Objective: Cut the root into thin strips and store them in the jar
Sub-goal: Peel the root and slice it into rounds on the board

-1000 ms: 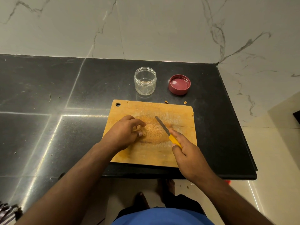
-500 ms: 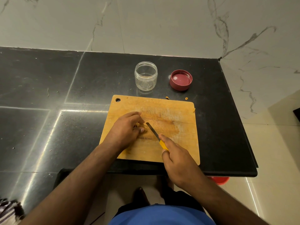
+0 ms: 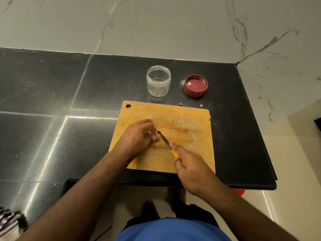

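Closing in: knife (image 3: 163, 138) blade, gripped by right hand (image 3: 192, 168), now meets root (image 3: 157, 136) pinched under left hand (image 3: 137, 137) fingertips; another slice starting. Jar (image 3: 158, 80) beyond, nearly empty.

- Black counter (image 3: 86, 94), glossy, with pale seam lines and light streaks across it.
- White marble wall (image 3: 173, 26) behind, grey veins running through.
- Cream floor (image 3: 295, 162) off to the right, below the counter's edge.
- Something red (image 3: 240, 192) peeks out under the counter's near corner; can't tell what it is.
- Striped cloth (image 3: 8, 223) at the bottom left corner.
- Blue garment (image 3: 172, 230) at the bottom edge, a bare foot (image 3: 150, 208) just above it.
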`<state>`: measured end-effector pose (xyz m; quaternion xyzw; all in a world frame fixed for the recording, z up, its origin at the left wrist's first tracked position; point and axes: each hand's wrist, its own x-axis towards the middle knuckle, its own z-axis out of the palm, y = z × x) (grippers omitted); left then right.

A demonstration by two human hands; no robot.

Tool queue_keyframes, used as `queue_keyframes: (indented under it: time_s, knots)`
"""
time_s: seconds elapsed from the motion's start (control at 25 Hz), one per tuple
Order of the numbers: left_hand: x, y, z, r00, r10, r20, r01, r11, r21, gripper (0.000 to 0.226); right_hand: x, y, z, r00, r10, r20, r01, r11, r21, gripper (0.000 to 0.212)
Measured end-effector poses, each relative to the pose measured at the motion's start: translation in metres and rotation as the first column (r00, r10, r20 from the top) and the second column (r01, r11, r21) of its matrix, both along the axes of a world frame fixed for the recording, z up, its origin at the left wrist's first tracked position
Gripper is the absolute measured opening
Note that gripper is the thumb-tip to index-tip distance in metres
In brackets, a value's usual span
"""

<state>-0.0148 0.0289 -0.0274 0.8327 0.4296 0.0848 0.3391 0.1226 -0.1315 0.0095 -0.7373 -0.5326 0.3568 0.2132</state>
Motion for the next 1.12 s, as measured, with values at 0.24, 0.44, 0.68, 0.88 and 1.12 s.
queue_keyframes:
  time_s: [0.24, 0.44, 0.68, 0.88, 1.12]
  knots:
    - [0.000, 0.000, 0.000, 0.999, 0.022, -0.024, -0.022, 1.000, 0.009, 0.019, -0.005, -0.017, 0.001, 0.999, -0.017, -0.044, 0.016, 1.000, -0.013, 0.050]
    - [0.000, -0.001, 0.000, 0.999, 0.033, -0.014, -0.033, 0.999, 0.011, 0.022, 0.012, -0.026, 0.003, 0.952, -0.070, 0.298, 0.030, 0.990, 0.136, 0.051]
    - [-0.001, -0.002, 0.001, 0.998, 0.067, -0.023, -0.067, 0.998, -0.005, 0.030, 0.031, -0.020, 0.003, 0.986, -0.064, 0.153, 0.048, 0.993, 0.110, 0.051]
    - [-0.007, 0.009, 0.002, 0.985, 0.157, -0.073, -0.158, 0.987, -0.006, 0.032, 0.037, -0.022, -0.003, 0.992, 0.033, 0.124, -0.035, 0.999, 0.020, 0.047]
    - [-0.010, 0.012, 0.008, 0.987, 0.114, -0.114, -0.123, 0.990, -0.072, 0.044, 0.043, -0.022, -0.005, 0.979, -0.141, 0.146, 0.124, 0.985, 0.119, 0.050]
